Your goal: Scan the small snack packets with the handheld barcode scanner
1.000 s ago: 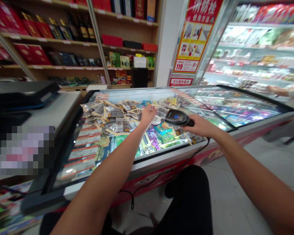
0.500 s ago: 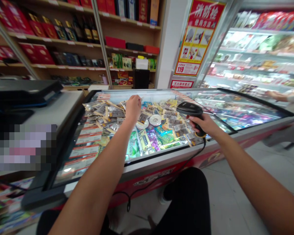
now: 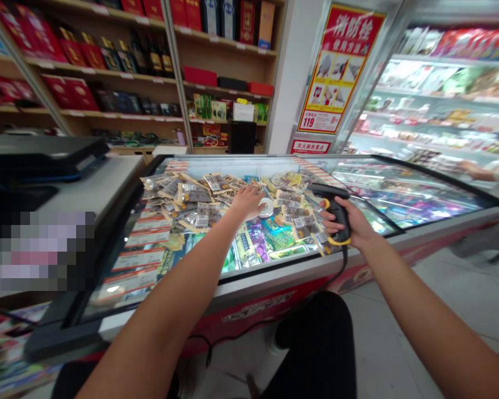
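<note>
My right hand (image 3: 355, 224) grips a black barcode scanner (image 3: 331, 206) with a yellow trim by its handle, its head pointing left over the packets, and its cable hangs down the front of the freezer. My left hand (image 3: 247, 200) reaches over the glass lid of the chest freezer (image 3: 274, 266), fingers spread, resting on small snack packets (image 3: 191, 202) beside a round white tin (image 3: 267, 207). Many small packets lie scattered across the glass lid.
A counter (image 3: 95, 191) with a black device (image 3: 41, 158) stands at the left. Wooden shelves (image 3: 216, 86) with red boxes and bottles fill the back. An open cooler (image 3: 441, 100) is at the right, where another person's hand (image 3: 474, 169) reaches. A red poster (image 3: 336, 66) hangs behind.
My left hand went left to the far packets, then came back right beside the round tin. My right hand turned the scanner from lying level to upright and drew it right.
</note>
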A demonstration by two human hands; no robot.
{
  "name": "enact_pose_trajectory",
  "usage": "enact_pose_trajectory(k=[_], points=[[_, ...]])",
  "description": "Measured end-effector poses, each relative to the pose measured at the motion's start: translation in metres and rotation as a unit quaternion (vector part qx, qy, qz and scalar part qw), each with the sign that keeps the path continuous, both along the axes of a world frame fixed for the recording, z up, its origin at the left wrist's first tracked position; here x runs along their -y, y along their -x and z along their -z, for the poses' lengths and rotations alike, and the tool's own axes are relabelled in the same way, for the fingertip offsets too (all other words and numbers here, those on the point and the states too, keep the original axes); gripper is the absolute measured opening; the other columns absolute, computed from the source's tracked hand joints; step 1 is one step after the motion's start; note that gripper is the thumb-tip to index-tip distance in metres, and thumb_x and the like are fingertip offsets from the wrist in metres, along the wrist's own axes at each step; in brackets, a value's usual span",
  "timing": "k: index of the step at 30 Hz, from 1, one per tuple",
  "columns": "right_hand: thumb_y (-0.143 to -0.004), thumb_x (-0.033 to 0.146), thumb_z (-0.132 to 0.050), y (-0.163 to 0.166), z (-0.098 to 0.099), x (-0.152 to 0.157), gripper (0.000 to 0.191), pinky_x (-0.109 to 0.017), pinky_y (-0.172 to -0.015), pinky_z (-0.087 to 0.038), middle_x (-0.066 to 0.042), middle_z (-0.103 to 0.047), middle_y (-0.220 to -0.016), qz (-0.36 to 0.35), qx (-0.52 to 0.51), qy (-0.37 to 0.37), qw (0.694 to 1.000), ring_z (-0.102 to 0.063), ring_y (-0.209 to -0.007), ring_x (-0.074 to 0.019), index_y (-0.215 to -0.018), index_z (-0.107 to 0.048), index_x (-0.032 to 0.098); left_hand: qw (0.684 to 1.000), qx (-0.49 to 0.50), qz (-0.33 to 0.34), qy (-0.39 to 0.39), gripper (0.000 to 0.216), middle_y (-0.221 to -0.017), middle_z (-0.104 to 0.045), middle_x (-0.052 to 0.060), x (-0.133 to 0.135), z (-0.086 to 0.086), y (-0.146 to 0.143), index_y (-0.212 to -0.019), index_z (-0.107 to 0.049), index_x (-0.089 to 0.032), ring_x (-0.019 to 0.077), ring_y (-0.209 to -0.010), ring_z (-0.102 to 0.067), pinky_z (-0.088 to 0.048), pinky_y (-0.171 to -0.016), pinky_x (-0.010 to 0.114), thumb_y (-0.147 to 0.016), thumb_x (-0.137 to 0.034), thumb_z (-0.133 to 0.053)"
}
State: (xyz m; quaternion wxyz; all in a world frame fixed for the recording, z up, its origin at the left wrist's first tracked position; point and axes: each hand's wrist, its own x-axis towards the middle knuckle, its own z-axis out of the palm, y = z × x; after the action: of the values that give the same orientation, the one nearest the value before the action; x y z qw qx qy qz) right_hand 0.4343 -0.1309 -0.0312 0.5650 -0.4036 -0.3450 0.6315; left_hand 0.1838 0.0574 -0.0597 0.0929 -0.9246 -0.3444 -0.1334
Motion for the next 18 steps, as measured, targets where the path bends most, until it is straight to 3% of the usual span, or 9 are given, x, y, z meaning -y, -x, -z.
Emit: enact_pose_trajectory(k=[8,13,16,18], points=[[-0.086,0.030,-0.068,0.001,0.011,-0.038,0.025,-0.019,-0.046,-0.049,0.007,-0.055,-0.069,-0.008,-0.241,0.007,0.971,-0.049,-0.043,-0.0048,-0.102,-0.051,0.021,0.998,0.028,-0.061,-0.001,0.052,-0.157,-0.050,0.015,-0.023,0.011,0.012,-0.149,-0.056,-0.028,0.0381,-0.146,-0.043,-0.032,-0.119,0.054,-0.102,-0.045,-0.045],[-0.081,0.020,-0.068,-0.026,0.009,-0.071,0.029,-0.016,-0.044,-0.049,0.010,-0.052,-0.064,0.022,-0.377,-0.068,0.924,-0.050,-0.041,-0.0046,-0.103,-0.048,0.021,0.998,0.046,-0.046,-0.002,0.049,-0.152,-0.053,0.017,-0.011,0.003,0.007,-0.145,-0.061,-0.024,0.0360,-0.145,-0.041,-0.029,-0.120,0.052,-0.100,-0.037,-0.048],[-0.076,0.015,-0.070,-0.039,0.007,-0.091,0.034,-0.015,-0.043,-0.048,0.011,-0.051,-0.060,0.055,-0.409,-0.113,0.904,-0.048,-0.040,-0.0044,-0.101,-0.048,0.021,0.998,0.054,-0.042,0.016,0.047,-0.145,-0.058,0.020,-0.003,-0.003,-0.008,-0.139,-0.064,-0.018,0.0362,-0.141,-0.045,-0.032,-0.118,0.050,-0.098,-0.036,-0.050],[-0.074,0.014,-0.073,-0.044,0.008,-0.102,0.036,-0.015,-0.041,-0.047,0.012,-0.051,-0.057,0.073,-0.387,-0.136,0.909,-0.047,-0.040,-0.0048,-0.098,-0.048,0.022,0.996,0.064,-0.048,0.038,0.045,-0.144,-0.059,0.020,-0.004,-0.006,-0.024,-0.135,-0.067,-0.016,0.0365,-0.141,-0.045,-0.034,-0.116,0.049,-0.097,-0.035,-0.051]])
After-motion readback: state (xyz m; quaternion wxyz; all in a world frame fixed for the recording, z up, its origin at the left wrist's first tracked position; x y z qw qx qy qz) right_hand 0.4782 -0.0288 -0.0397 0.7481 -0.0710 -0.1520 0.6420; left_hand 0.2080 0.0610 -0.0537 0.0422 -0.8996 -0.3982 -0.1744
